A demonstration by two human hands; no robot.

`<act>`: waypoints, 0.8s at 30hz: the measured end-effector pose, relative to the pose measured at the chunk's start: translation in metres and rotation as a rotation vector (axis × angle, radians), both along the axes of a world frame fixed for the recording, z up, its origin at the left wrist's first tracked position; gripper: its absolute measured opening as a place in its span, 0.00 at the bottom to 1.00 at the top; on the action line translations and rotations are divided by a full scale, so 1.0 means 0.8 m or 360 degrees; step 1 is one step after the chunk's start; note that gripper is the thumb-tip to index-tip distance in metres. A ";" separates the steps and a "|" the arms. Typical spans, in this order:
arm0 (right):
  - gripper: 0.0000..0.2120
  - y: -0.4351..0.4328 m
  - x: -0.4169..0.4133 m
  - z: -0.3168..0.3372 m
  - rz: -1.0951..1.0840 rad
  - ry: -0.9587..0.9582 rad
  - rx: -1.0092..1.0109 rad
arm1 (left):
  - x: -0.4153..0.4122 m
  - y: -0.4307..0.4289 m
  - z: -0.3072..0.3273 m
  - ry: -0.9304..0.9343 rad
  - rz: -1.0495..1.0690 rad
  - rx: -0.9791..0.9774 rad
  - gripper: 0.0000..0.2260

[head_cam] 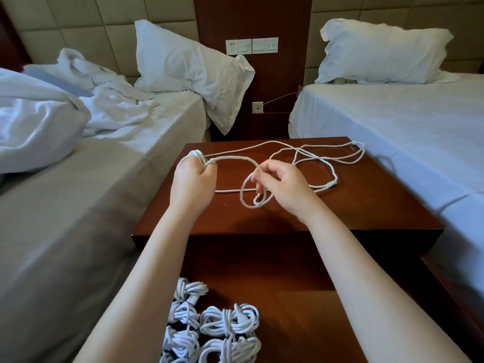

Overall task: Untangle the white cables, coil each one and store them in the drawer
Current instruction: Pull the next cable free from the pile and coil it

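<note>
Left fingers: curled tight round a few small rounds of the white cable, so the done part does not slip apart.
Right fingers: pinching a loose loop just above the wood, likely to carry it over to the left hand.
Right hand: close to the left one, so each new round stays small.
Rest of cable: lies in long bends on the table top, free to slide.
Drawer: open under the arms, easy to reach.
Coiled bundles: packed side by side at its left.
</note>
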State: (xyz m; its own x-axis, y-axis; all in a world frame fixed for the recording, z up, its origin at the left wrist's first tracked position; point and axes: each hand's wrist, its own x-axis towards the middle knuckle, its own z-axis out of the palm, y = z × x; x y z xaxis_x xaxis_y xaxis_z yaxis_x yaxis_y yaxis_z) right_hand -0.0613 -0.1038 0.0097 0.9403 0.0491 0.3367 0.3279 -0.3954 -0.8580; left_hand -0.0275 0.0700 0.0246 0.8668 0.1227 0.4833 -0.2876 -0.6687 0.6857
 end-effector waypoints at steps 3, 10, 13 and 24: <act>0.10 -0.002 0.002 -0.001 -0.0069 -0.0090 0.0241 | -0.002 -0.010 0.000 0.0144 -0.0242 -0.0241 0.15; 0.10 -0.006 0.002 -0.005 -0.0420 -0.0459 0.0208 | -0.028 -0.010 0.017 0.1064 -0.1673 -0.0705 0.20; 0.10 -0.008 0.002 -0.011 -0.0193 -0.0361 0.0144 | -0.027 -0.008 0.020 0.1199 -0.2107 -0.1058 0.17; 0.12 0.014 -0.006 0.005 0.0205 0.0020 -0.0411 | -0.032 -0.029 0.030 0.0620 -0.1805 -0.2148 0.14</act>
State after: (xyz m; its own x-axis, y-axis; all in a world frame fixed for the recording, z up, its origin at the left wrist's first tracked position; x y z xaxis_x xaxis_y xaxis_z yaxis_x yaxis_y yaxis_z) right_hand -0.0661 -0.0924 0.0140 0.9247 0.2512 0.2860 0.3797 -0.5570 -0.7386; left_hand -0.0530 0.0464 0.0485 0.8273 -0.4525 0.3329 0.1336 0.7340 0.6658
